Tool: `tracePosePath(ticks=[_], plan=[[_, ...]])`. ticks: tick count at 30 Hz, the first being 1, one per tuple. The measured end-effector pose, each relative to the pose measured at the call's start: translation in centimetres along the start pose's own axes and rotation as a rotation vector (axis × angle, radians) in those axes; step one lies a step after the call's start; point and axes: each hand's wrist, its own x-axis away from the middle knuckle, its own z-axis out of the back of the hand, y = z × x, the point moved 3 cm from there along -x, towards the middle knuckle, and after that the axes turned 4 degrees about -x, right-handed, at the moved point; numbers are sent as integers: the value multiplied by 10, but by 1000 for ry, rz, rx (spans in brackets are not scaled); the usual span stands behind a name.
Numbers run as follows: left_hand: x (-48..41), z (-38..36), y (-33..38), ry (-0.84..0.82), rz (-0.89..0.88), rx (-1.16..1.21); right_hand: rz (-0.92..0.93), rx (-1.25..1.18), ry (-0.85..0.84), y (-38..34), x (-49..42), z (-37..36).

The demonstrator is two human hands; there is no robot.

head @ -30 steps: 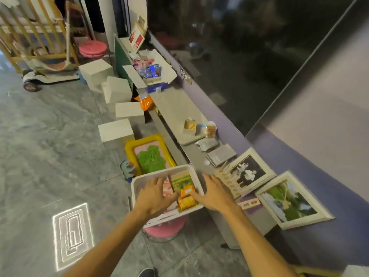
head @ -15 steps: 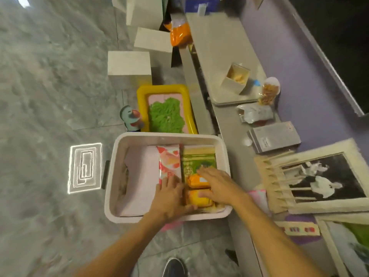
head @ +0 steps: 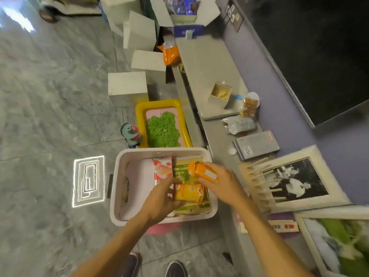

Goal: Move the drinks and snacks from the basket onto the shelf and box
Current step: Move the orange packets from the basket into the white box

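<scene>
A white plastic basket (head: 119,176) stands on a pink stool beside the grey shelf (head: 207,62). Inside lie a pink strawberry-print packet (head: 162,169), a green box (head: 180,172) and white paper lining. My right hand (head: 221,181) is closed around an orange snack packet (head: 203,171), lifted above the basket's right side. My left hand (head: 163,196) grips the left edge of a second orange packet (head: 189,193) that rests on the green box. Far along the shelf stands an open box (head: 187,17) with snacks in it.
On the shelf sit a small open carton (head: 219,94), a bag of nuts (head: 249,105), a silver pouch (head: 238,124), a grey flat box (head: 255,144), a wooden rack (head: 257,182) and framed pictures (head: 295,180). A yellow tray of green sand (head: 162,124) and white blocks (head: 127,85) lie on the floor.
The camera has tilted down over the basket. My right hand has lifted one orange packet out of the pile; my left hand has shifted onto the other orange packet.
</scene>
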Motion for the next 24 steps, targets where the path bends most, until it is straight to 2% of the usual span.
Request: tracePosePath(ticks=[7,12,18,24], plan=[[59,130,165,60,-185,46,74,-81,360,-148,87,141],[112,221,269,98,-350,81,149,-93,581,-257,154,212],[161,295,358,66,-593,98,223,-42,772,-354,226,248],[188,293,413,-111,-767,52,168,-59,949,-369,302,249]])
